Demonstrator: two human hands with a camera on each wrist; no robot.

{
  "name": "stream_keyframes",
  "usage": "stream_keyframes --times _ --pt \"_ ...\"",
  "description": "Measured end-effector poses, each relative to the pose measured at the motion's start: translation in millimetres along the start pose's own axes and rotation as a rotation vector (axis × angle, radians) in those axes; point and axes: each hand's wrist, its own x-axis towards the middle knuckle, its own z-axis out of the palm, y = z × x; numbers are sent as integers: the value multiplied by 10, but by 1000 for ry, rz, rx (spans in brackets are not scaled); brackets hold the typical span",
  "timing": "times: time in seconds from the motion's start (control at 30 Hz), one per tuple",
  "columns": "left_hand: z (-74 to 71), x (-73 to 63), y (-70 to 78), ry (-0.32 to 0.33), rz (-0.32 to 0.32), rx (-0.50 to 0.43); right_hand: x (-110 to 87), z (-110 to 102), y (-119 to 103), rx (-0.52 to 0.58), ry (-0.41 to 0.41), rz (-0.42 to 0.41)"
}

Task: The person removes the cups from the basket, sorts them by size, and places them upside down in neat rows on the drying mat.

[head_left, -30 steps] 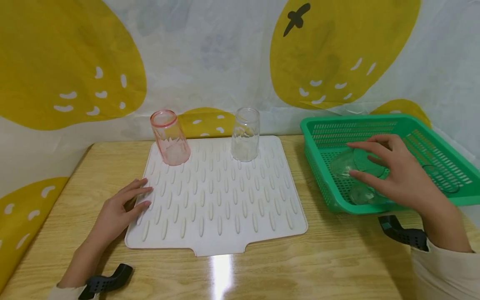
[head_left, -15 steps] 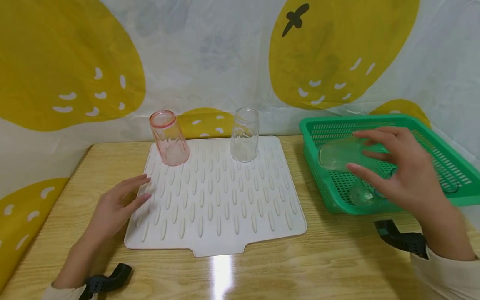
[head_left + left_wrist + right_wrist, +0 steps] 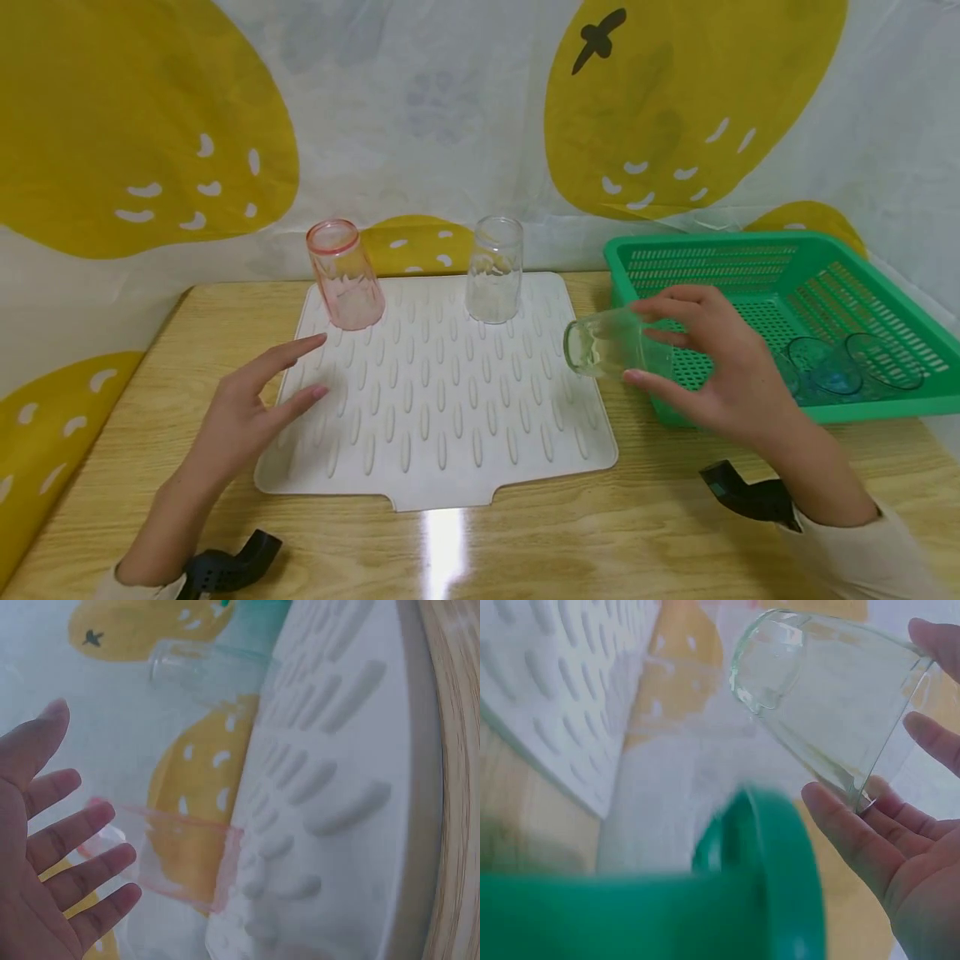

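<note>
My right hand [image 3: 720,367] pinches a clear, faintly green drinking glass [image 3: 611,340] near its rim. The glass lies sideways in the air over the gap between the basket and the white drying mat [image 3: 450,392], its base pointing left. In the right wrist view, fingertips and thumb hold the mouth end of the glass [image 3: 832,690]. My left hand [image 3: 243,417] hovers at the mat's left edge, fingers spread and holding nothing. Upside down on the mat's back part stand a pink-tinted glass [image 3: 347,279] at left and a clear glass [image 3: 495,275] further right.
A green plastic basket [image 3: 712,242] stands at the right on the wooden table [image 3: 570,533]. Several bluish glasses [image 3: 832,371] lie in its near right part. Behind the table hangs a white cloth [image 3: 420,108] with yellow fruit prints.
My right hand has lifted the greenish glass out of the basket and carried it left to the mat's right edge. The left hand has shifted slightly right, its fingers opening wider.
</note>
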Motion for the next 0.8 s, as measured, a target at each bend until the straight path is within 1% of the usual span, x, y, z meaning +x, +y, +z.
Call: stream_keyframes --times 0.07,0.17,0.23,0.33,0.43,0.57,0.7,0.8 --pt "23 15 67 -9 16 -15 8 70 -22 41 -14 -3" --pt "72 27 151 -30 70 -52 16 177 -56 99 -22 -7" --pt "108 33 185 -43 115 -69 22 255 -73 128 -19 -20" --pt "150 36 210 -51 151 -88 21 376 -93 157 -17 -43" --pt "190 36 221 -63 141 -113 8 486 -112 207 -15 -56" --pt "258 39 264 -99 121 -170 2 597 -143 268 -26 -58" --pt "363 38 331 -133 132 -207 13 694 -189 311 -56 -60" --pt "455 29 393 -175 140 -217 19 769 -236 350 -82 -59"
